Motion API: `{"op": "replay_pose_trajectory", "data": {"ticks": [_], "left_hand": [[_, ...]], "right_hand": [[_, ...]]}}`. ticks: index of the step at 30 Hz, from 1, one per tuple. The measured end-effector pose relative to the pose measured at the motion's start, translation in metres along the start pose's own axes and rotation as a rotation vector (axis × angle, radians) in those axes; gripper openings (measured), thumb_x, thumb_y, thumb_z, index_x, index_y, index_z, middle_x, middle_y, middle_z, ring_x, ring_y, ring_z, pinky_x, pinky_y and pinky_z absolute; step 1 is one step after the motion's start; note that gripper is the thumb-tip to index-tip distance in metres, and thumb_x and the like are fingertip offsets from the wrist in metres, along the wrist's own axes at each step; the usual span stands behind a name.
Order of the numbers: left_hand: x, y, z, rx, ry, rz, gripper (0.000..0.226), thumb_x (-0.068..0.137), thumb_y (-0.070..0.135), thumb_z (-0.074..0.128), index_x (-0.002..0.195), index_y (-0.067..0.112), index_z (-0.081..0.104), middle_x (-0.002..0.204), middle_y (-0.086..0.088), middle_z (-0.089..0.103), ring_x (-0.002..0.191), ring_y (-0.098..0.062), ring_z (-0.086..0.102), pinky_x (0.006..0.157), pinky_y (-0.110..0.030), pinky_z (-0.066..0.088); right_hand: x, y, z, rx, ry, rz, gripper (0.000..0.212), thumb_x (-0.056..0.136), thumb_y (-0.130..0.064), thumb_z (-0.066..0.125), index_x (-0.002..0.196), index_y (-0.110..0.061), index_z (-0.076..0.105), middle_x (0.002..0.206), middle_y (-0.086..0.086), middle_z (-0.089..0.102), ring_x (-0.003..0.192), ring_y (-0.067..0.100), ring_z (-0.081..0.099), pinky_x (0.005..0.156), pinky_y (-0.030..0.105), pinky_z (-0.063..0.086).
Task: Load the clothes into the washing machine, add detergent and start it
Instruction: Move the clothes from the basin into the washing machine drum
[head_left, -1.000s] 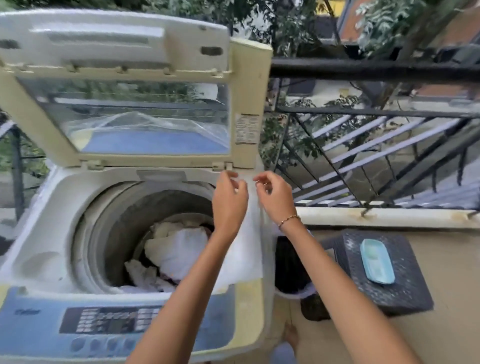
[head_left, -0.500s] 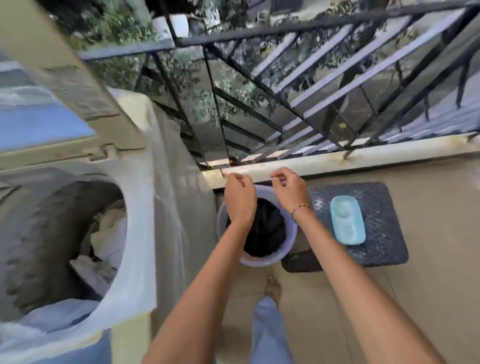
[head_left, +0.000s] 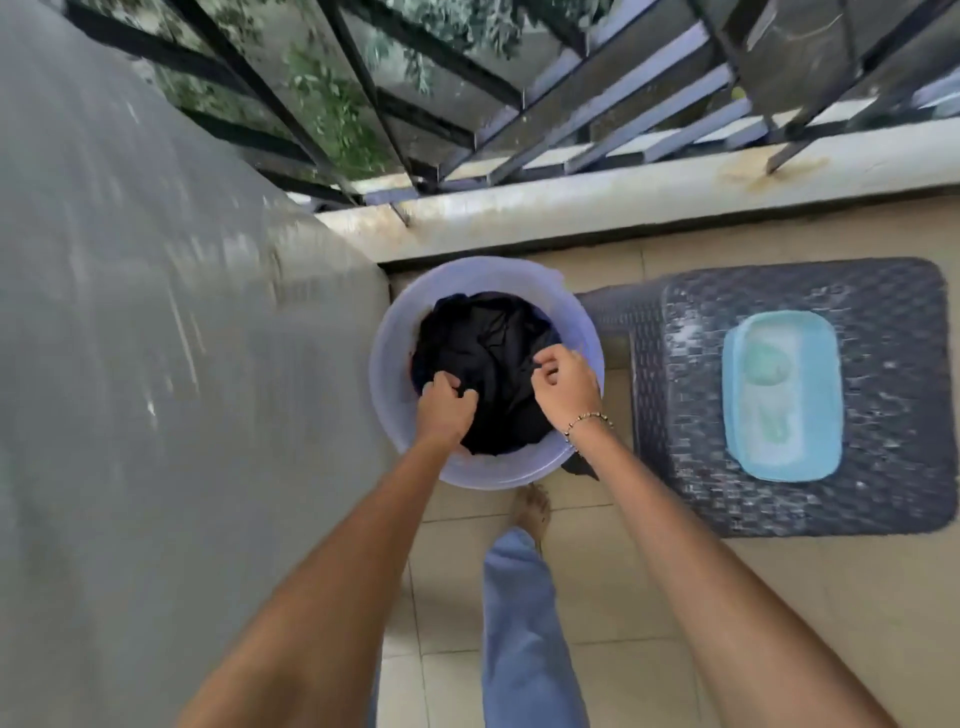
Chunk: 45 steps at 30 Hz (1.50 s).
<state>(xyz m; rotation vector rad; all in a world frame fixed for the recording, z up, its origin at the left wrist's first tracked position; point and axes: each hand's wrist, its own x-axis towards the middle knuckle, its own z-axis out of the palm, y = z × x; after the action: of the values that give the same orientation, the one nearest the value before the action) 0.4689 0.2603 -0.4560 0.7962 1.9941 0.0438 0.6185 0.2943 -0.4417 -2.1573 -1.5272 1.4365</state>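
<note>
A pale blue plastic bucket (head_left: 387, 364) stands on the tiled floor, filled with dark clothes (head_left: 485, 345). Both my hands are down inside it. My left hand (head_left: 444, 408) is closed on a fold of the dark cloth at the near left. My right hand (head_left: 563, 382), with a bead bracelet on the wrist, pinches the cloth at the right side. The grey side wall of the washing machine (head_left: 156, 389) fills the left of the view; its drum and panel are out of sight.
A dark woven stool (head_left: 883, 467) stands right of the bucket with a light blue lidded container (head_left: 782, 395) on top. A black metal railing (head_left: 467, 93) on a low ledge runs behind. My bare foot (head_left: 530, 509) and blue trouser leg are just below the bucket.
My view swung from the open machine drum to the right and down onto the bucket. Both hands dropped from the machine's rim into the bucket and closed on the dark clothes.
</note>
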Motion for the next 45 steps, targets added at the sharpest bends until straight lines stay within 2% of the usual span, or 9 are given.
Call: {"op": "replay_pose_trajectory", "data": {"ticks": [7,13,25,29,32,35,38,42,45], "left_hand": [[0.067,-0.015,0.050,0.070,-0.045,-0.016,0.053,0.095,0.035,0.052,0.139,0.010,0.036,0.141,-0.017,0.036,0.127,-0.035,0.041,0.102,-0.039,0.036],[0.084,-0.023,0.080,0.154,-0.106,-0.053,0.092,0.092,0.031,0.060,0.153,0.018,-0.008,0.149,-0.016,0.032,0.124,-0.034,0.049,0.093,-0.039,0.044],[0.023,-0.004,0.102,-0.055,-0.352,0.130,0.037,0.096,0.017,0.038,0.132,0.014,0.048,0.125,-0.014,0.060,0.110,-0.032,0.056,0.089,-0.038,0.046],[-0.009,-0.006,0.104,-0.259,-0.464,0.087,0.012,0.092,0.015,0.045,0.094,0.015,0.058,0.087,-0.006,0.058,0.079,-0.018,0.053,0.070,-0.031,0.038],[-0.010,-0.010,0.086,-0.386,-0.525,-0.193,0.024,0.087,0.019,0.051,0.064,0.011,0.052,0.065,-0.003,0.053,0.062,-0.016,0.048,0.066,-0.030,0.036],[0.007,-0.017,0.055,-0.574,-0.151,-0.138,0.035,0.092,0.023,0.044,0.063,0.011,0.061,0.061,0.001,0.059,0.060,-0.015,0.053,0.066,-0.030,0.043],[0.037,-0.024,0.013,-0.634,0.308,-0.151,0.043,0.087,0.052,0.057,0.103,0.012,0.056,0.108,-0.006,0.059,0.094,-0.020,0.057,0.091,-0.041,0.049],[0.064,-0.017,-0.022,-0.696,-0.152,-0.386,0.113,0.063,0.069,0.073,0.150,0.030,0.013,0.150,-0.001,0.032,0.129,-0.029,0.045,0.101,-0.047,0.044],[0.045,-0.011,-0.024,-0.614,-0.414,-0.321,0.077,0.087,0.046,0.063,0.146,0.008,0.032,0.134,-0.008,0.054,0.115,-0.030,0.058,0.085,-0.031,0.051]], "right_hand": [[0.055,0.060,0.048,-0.207,-0.138,0.040,0.062,0.088,-0.026,0.057,0.142,-0.015,0.029,0.143,0.015,0.032,0.128,0.036,0.038,0.106,0.045,0.035],[0.074,0.087,0.065,0.099,-0.182,0.226,0.109,0.075,-0.044,0.072,0.149,-0.022,-0.005,0.157,0.005,0.011,0.142,0.026,0.020,0.115,0.042,0.024],[0.079,0.078,0.057,0.439,-0.345,0.383,0.134,0.044,-0.062,0.083,0.147,-0.038,0.000,0.155,-0.007,0.018,0.141,0.019,0.025,0.115,0.046,0.025],[0.081,0.077,0.053,0.271,-0.311,0.405,0.130,0.056,-0.034,0.088,0.147,-0.030,-0.003,0.155,-0.001,0.015,0.140,0.023,0.024,0.114,0.043,0.027],[0.074,0.070,0.052,0.169,-0.326,0.416,0.083,0.072,-0.013,0.073,0.142,-0.016,0.028,0.138,0.007,0.045,0.121,0.026,0.047,0.096,0.033,0.042],[0.052,0.048,0.051,0.266,-0.319,0.456,0.028,0.079,-0.013,0.058,0.106,-0.013,0.055,0.097,0.005,0.062,0.089,0.022,0.058,0.079,0.027,0.044],[0.028,0.028,0.045,0.331,-0.562,0.384,0.014,0.080,-0.013,0.056,0.093,-0.014,0.061,0.088,0.003,0.064,0.084,0.019,0.061,0.083,0.031,0.050],[-0.003,-0.002,0.033,0.178,-0.949,0.200,0.006,0.079,-0.012,0.057,0.082,-0.009,0.053,0.082,0.002,0.057,0.079,0.016,0.054,0.072,0.026,0.043],[-0.012,-0.014,0.029,0.268,-1.032,0.169,0.021,0.072,-0.017,0.060,0.091,-0.013,0.051,0.086,0.001,0.056,0.082,0.014,0.054,0.076,0.027,0.043]]}}
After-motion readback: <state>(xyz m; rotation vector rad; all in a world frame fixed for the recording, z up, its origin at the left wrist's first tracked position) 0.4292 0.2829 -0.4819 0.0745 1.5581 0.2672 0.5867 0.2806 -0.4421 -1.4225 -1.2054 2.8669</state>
